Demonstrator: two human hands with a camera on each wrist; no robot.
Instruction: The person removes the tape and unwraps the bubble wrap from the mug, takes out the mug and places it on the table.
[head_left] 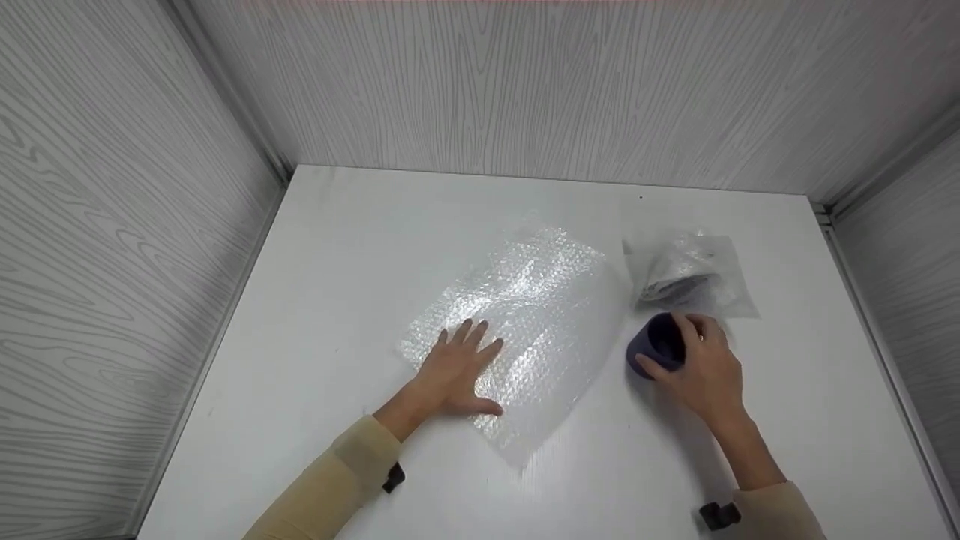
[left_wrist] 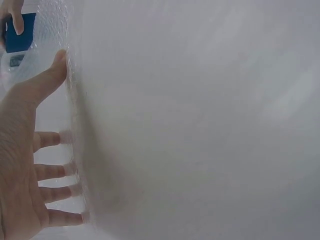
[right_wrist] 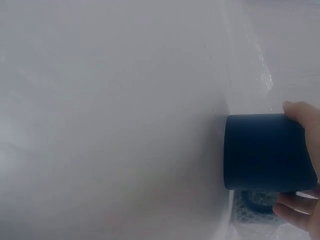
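Observation:
A sheet of clear bubble wrap (head_left: 547,330) lies flat on the white table, turned at an angle. My left hand (head_left: 457,373) rests on its lower left edge with the fingers spread and straight. To the right of the sheet is a dark blue mug (head_left: 642,349), which my right hand (head_left: 709,371) grips by the rim from above. In the right wrist view the mug (right_wrist: 265,152) shows its side and its handle (right_wrist: 257,204), with fingertips near that handle. The left wrist view has the left hand (left_wrist: 25,165) at the edge of the wrap.
Behind the mug lies a clear plastic bag (head_left: 739,281) with a bubble-wrapped item (head_left: 682,270) in it; what that item is I cannot tell. Wood-grain panels (head_left: 480,90) stand at the back and both sides of the white table (head_left: 322,247).

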